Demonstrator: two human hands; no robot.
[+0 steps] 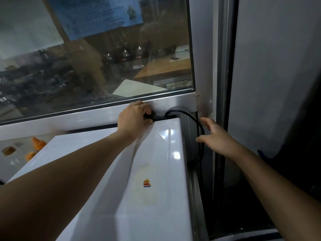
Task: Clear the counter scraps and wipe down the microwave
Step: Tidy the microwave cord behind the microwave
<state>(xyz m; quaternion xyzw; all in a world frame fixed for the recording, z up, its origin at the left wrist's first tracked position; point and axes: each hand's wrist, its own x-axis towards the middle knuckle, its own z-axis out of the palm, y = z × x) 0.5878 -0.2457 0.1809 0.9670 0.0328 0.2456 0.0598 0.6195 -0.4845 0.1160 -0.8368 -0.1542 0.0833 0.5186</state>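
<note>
The white microwave (156, 171) fills the lower middle, seen from above, with a small coloured sticker (147, 183) on its top. My left hand (134, 119) reaches over its back edge and grips a black plug (147, 116) against the window frame. From the plug a black power cord (192, 119) loops right and drops down the microwave's right side. My right hand (215, 138) hovers beside the cord with fingers spread, its thumb close to the cable; it holds nothing.
A glass window (104, 58) with a metal frame (69, 117) stands just behind the microwave. A grey wall panel (278, 66) rises on the right. Orange-capped bottles (37, 143) stand on the counter at the left. A dark gap runs along the microwave's right side.
</note>
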